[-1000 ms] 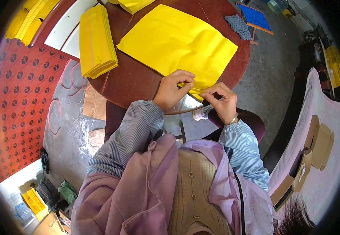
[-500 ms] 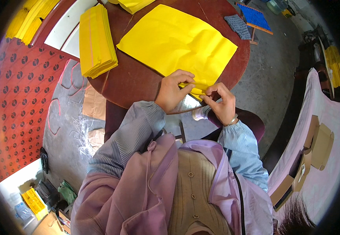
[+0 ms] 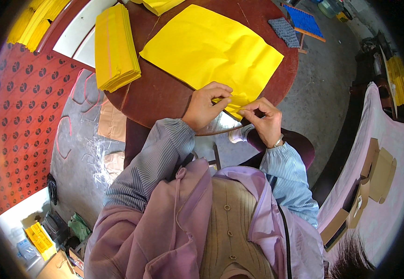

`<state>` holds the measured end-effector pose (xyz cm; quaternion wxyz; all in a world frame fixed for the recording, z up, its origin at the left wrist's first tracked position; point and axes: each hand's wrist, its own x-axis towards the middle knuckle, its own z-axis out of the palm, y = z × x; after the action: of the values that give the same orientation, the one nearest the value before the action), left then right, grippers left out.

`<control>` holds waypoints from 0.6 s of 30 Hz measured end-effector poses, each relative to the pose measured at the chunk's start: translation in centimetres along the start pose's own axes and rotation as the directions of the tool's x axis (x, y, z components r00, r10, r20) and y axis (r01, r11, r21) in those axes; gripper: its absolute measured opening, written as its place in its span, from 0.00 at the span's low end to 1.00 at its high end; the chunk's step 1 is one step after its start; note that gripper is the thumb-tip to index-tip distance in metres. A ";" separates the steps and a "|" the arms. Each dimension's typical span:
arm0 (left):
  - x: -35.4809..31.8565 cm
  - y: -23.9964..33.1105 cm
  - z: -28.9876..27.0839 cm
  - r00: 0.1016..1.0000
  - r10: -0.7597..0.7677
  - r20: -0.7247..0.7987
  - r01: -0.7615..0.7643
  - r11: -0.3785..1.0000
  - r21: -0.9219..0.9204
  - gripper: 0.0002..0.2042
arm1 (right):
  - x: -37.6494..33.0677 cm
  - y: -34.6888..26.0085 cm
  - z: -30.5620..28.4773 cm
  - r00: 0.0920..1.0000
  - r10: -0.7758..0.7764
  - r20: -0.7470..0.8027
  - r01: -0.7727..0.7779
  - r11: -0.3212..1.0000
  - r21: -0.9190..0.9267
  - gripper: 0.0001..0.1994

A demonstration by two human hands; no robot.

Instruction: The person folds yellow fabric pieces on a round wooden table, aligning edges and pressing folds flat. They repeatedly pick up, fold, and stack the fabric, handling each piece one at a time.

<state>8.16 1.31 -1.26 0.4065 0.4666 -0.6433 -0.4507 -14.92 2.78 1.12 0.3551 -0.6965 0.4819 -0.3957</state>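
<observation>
A large yellow sheet [image 3: 216, 46] lies across a round reddish-brown table [image 3: 160, 100], its near end hanging at the table's front edge. My left hand [image 3: 206, 104] pinches that near end between thumb and fingers. Just to the right, my right hand [image 3: 265, 121] pinches the same end near its corner. Between the hands the sheet is bunched or folded; fingers hide part of it. Whether the sheet is paper or fabric I cannot tell.
A thick stack of folded yellow pieces [image 3: 116, 51] stands at the table's left. A grey knitted cloth [image 3: 284, 32] lies at the right edge, beside a stool with a blue seat [image 3: 306, 21]. Open cardboard boxes [image 3: 358, 202] rest on a pale cloth at right.
My right hand has shifted slightly, its fingers now pinching closer to the edge of the yellow sheet. My left hand has hardly moved.
</observation>
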 end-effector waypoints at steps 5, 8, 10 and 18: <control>-0.2 0.1 -0.5 0.993 0.108 0.036 -0.110 0.992 0.062 0.10 | 0.1 0.1 0.3 1.000 0.016 -0.003 -0.016 0.998 0.056 0.07; -0.3 0.3 0.0 0.994 0.107 0.009 -0.107 0.993 0.056 0.10 | 0.1 -0.1 0.3 1.000 -0.008 0.005 0.008 1.000 0.019 0.08; -0.4 0.3 0.6 0.996 0.087 -0.038 -0.085 0.995 0.047 0.10 | -0.2 -0.4 0.2 1.000 0.006 0.009 -0.006 1.000 -0.020 0.08; -0.2 0.2 0.8 0.997 0.012 -0.075 -0.008 0.999 0.053 0.07 | -0.6 -0.9 -0.3 0.991 -0.126 0.038 0.129 0.984 -0.124 0.08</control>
<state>7.36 1.69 -1.26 0.4202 0.4905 -0.6415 -0.4138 -14.99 3.52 1.92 0.2915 -0.7528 0.4550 -0.3760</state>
